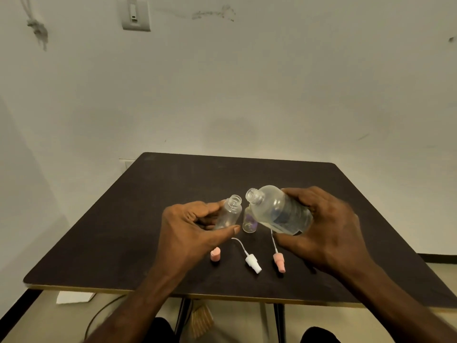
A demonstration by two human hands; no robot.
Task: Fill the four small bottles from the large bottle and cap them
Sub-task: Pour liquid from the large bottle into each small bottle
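My left hand (193, 226) grips a small clear bottle (230, 214), uncapped and tilted slightly to the right above the table. My right hand (326, 224) holds the large clear bottle (279, 211) tipped to the left, its open mouth close to the small bottle's mouth. Liquid lies in the large bottle's lower side. A second small clear bottle (248, 222) stands on the table between them, partly hidden behind the large bottle. On the table in front lie a pink cap (215, 254), a white spray cap with tube (252, 261) and a pink spray cap with tube (279, 262).
The dark square table (148, 206) has a pale front edge and stands against a white wall. Under it I see metal legs, a cable on the floor, a piece of white paper (74, 297) and a brush (200, 320).
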